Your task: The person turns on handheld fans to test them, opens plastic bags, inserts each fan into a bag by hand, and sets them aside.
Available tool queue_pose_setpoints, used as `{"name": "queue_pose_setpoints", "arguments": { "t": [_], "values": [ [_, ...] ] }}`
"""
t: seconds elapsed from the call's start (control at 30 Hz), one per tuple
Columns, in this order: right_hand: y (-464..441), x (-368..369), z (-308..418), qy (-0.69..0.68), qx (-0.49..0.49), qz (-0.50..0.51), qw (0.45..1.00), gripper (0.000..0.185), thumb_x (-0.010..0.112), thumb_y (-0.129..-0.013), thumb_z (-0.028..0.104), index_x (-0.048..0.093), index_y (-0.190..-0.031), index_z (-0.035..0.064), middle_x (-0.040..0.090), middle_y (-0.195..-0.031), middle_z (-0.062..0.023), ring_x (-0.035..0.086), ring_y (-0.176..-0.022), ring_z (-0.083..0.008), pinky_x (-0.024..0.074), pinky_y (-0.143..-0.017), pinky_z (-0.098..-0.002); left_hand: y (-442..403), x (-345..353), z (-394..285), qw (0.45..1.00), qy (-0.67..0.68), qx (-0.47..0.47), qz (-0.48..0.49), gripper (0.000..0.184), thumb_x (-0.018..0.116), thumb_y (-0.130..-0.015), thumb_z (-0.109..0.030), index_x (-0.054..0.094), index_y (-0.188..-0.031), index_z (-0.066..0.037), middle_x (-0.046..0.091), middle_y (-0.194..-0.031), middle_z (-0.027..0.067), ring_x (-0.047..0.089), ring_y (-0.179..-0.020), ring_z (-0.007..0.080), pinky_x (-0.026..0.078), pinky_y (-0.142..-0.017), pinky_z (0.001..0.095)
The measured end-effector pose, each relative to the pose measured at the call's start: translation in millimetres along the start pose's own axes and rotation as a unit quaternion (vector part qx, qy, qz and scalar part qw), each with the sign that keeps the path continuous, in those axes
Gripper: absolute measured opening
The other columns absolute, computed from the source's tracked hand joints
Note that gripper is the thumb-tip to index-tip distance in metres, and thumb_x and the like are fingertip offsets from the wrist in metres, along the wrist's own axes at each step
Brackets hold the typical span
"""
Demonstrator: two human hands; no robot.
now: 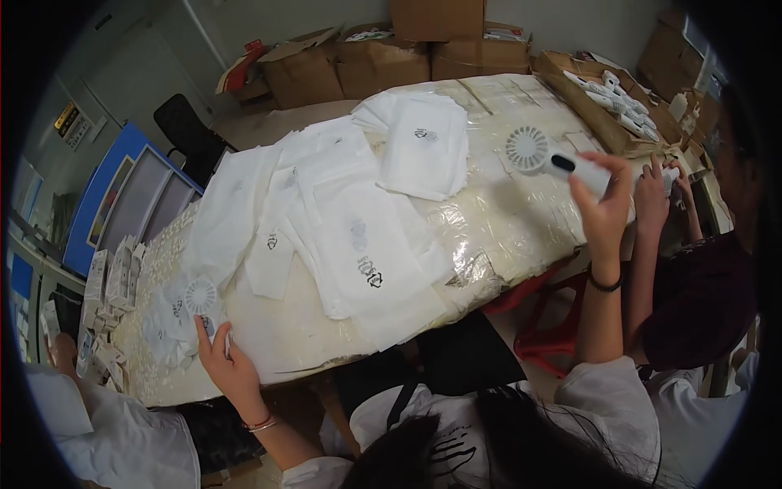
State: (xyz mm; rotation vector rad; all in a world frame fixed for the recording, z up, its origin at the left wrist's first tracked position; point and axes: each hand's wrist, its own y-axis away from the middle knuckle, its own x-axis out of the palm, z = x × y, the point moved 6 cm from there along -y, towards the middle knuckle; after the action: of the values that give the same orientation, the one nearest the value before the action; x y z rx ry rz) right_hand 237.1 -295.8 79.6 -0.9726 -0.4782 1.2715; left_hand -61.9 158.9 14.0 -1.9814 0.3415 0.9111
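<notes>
In my raised right hand is a white handheld fan. Its round slatted head points left, and a dark oval panel shows on the handle; my fingers close around the handle's lower end. Down at the near left edge of the table, my left hand grips the handle of another white handheld fan. That fan lies by clear printed plastic bags, and I cannot tell whether it is inside one. White printed pouches spread over the table's middle, with a neater stack behind them.
Plastic film covers the table. Small boxes stand at its left end. An open carton of white fans sits at the far right; more cartons line the wall. A co-worker's hands work at right, and another person sits at left.
</notes>
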Motion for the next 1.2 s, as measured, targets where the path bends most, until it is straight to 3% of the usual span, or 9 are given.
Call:
{"name": "queue_pose_setpoints", "arguments": {
  "t": [0.13, 0.27, 0.33, 0.4, 0.47, 0.57, 0.73, 1.0, 1.2],
  "values": [
    [42.7, 7.2, -16.5, 0.003, 0.178, 0.155, 0.972, 0.041, 0.070, -0.076, 0.009, 0.050, -0.111, -0.0002, 0.057, -0.101, -0.0103, 0.055, -0.097, -0.0167, 0.0445, -0.083, -0.0285, -2.9, -16.1, -55.3, 0.969, -0.223, 0.039, -0.099, 0.028, 0.051, -0.076, 0.005, 0.066, -0.098, -0.004, 0.049, -0.135, 0.0158, 0.045, -0.123, 0.0354, 0.034, -0.101, 0.0406],
    [52.3, 25.8, -26.8, 0.012, 0.308, 0.321, 0.896, 0.052, 0.070, -0.076, 0.019, 0.049, -0.118, -0.0023, 0.057, -0.095, -0.0078, 0.053, -0.097, -0.0149, 0.0443, -0.081, -0.0283, 9.7, -6.2, -137.2, 0.942, 0.180, 0.263, 0.103, 0.020, 0.063, -0.073, 0.002, 0.066, -0.093, -0.003, 0.063, -0.113, 0.0127, 0.057, -0.106, 0.0320, 0.043, -0.089, 0.0375],
    [51.2, 41.2, -26.5, 0.032, 0.295, 0.317, 0.901, 0.050, 0.069, -0.076, 0.016, 0.048, -0.118, 0.0001, 0.057, -0.093, -0.0063, 0.054, -0.090, -0.0138, 0.0439, -0.078, -0.0275, 12.9, 7.4, -171.0, 0.892, 0.260, 0.322, 0.182, 0.020, 0.067, -0.071, -0.001, 0.066, -0.090, -0.005, 0.064, -0.101, 0.0091, 0.060, -0.092, 0.0272, 0.045, -0.076, 0.0350],
    [50.4, 54.2, -20.7, -0.124, 0.239, 0.182, 0.946, 0.048, 0.068, -0.076, 0.014, 0.048, -0.118, 0.0024, 0.057, -0.093, -0.0057, 0.055, -0.082, -0.0126, 0.0436, -0.075, -0.0271, 12.8, 20.5, -179.3, 0.889, 0.286, 0.296, 0.199, 0.021, 0.068, -0.068, 0.000, 0.066, -0.089, -0.005, 0.063, -0.094, 0.0093, 0.058, -0.086, 0.0268, 0.045, -0.074, 0.0346],
    [53.0, 71.6, -1.6, -0.204, 0.270, 0.167, 0.926, 0.041, 0.065, -0.079, 0.011, 0.047, -0.116, 0.0029, 0.057, -0.093, -0.0046, 0.055, -0.079, -0.0108, 0.0438, -0.072, -0.0263, 13.4, 29.9, -182.8, 0.885, 0.311, 0.262, 0.227, 0.022, 0.070, -0.066, 0.000, 0.066, -0.088, -0.005, 0.062, -0.088, 0.0094, 0.057, -0.080, 0.0264, 0.045, -0.073, 0.0341],
    [69.7, 97.6, 13.2, -0.415, 0.348, 0.222, 0.811, 0.041, 0.063, -0.084, 0.007, 0.045, -0.120, -0.0002, 0.057, -0.097, -0.0045, 0.057, -0.085, -0.0112, 0.0467, -0.074, -0.0254, 11.3, 30.9, -183.7, 0.896, 0.327, 0.229, 0.195, 0.024, 0.073, -0.064, -0.003, 0.066, -0.088, -0.005, 0.058, -0.081, 0.0077, 0.055, -0.077, 0.0257, 0.044, -0.069, 0.0332],
    [69.4, 95.1, 20.9, -0.363, 0.337, 0.210, 0.843, 0.040, 0.063, -0.082, 0.008, 0.046, -0.117, -0.0018, 0.061, -0.090, -0.0106, 0.061, -0.082, -0.0192, 0.0475, -0.076, -0.0317, 22.6, 45.9, -190.5, 0.864, 0.329, 0.243, 0.295, 0.025, 0.076, -0.065, -0.013, 0.063, -0.085, -0.006, 0.057, -0.082, 0.0070, 0.055, -0.074, 0.0266, 0.044, -0.067, 0.0342],
    [68.0, 91.5, 15.7, -0.363, 0.286, 0.160, 0.872, 0.042, 0.065, -0.081, 0.006, 0.045, -0.117, -0.0023, 0.061, -0.094, -0.0131, 0.062, -0.088, -0.0237, 0.0500, -0.086, -0.0390, 21.0, 51.8, -188.4, 0.869, 0.328, 0.206, 0.307, 0.020, 0.076, -0.064, -0.006, 0.063, -0.079, -0.004, 0.060, -0.078, 0.0059, 0.057, -0.073, 0.0230, 0.045, -0.064, 0.0314],
    [68.1, 90.1, 14.3, -0.382, 0.293, 0.152, 0.863, 0.043, 0.064, -0.082, -0.001, 0.045, -0.121, -0.0014, 0.058, -0.103, -0.0100, 0.060, -0.098, -0.0187, 0.0522, -0.085, -0.0344, 21.9, 54.2, -190.7, 0.873, 0.316, 0.220, 0.299, 0.012, 0.072, -0.071, -0.011, 0.062, -0.077, -0.006, 0.059, -0.077, 0.0033, 0.056, -0.070, 0.0238, 0.042, -0.063, 0.0330]
  ]
}}
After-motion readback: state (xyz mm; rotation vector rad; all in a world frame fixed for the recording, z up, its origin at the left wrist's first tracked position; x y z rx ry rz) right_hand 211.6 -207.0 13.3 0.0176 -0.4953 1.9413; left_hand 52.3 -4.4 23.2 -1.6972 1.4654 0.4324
